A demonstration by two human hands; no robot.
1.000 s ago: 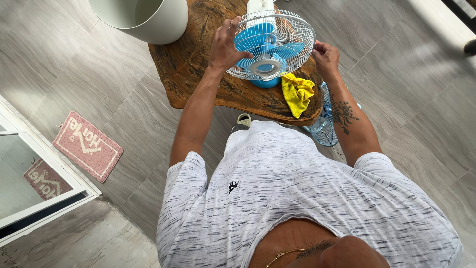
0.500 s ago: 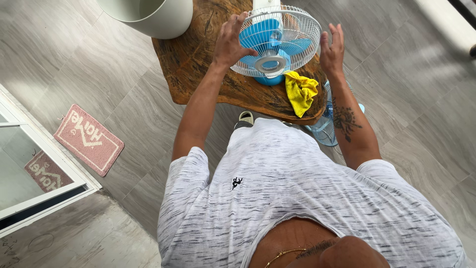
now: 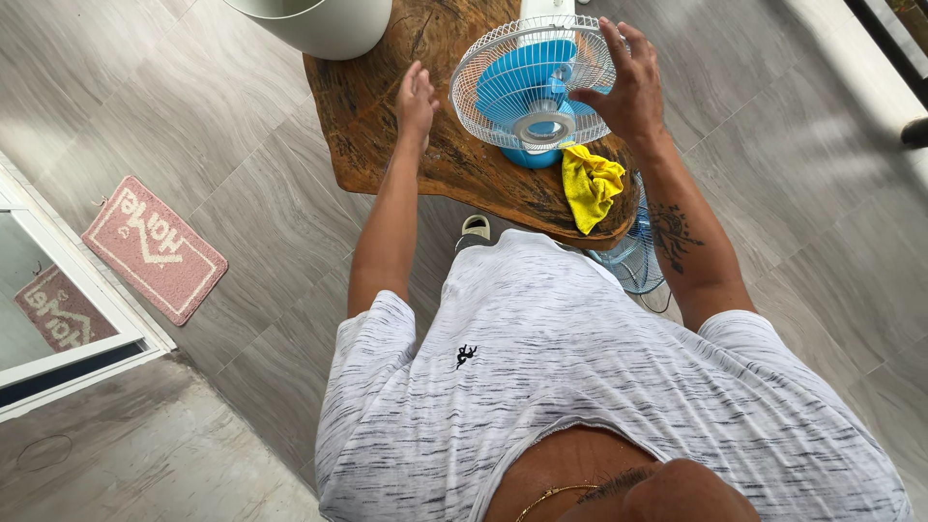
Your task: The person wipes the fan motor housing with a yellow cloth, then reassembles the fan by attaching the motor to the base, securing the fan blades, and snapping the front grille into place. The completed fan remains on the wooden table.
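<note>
A small table fan with blue blades and a white wire grille stands on a dark wooden slab table. My right hand lies over the grille's right rim, fingers curled on the wires and thumb across the front. My left hand hovers open over the table just left of the fan, not touching it. A crumpled yellow cloth lies at the table's near edge, below the fan's blue base.
A second, loose wire grille rests on the floor under the table's near right edge. A big white pot stands at the table's far left. A pink doormat and a glass door are at the left. A shoe shows by my shirt.
My left hand has come off the grille and moved left. My right hand let go, opened, then moved onto the grille's right rim. The fan now faces slightly more towards me.
</note>
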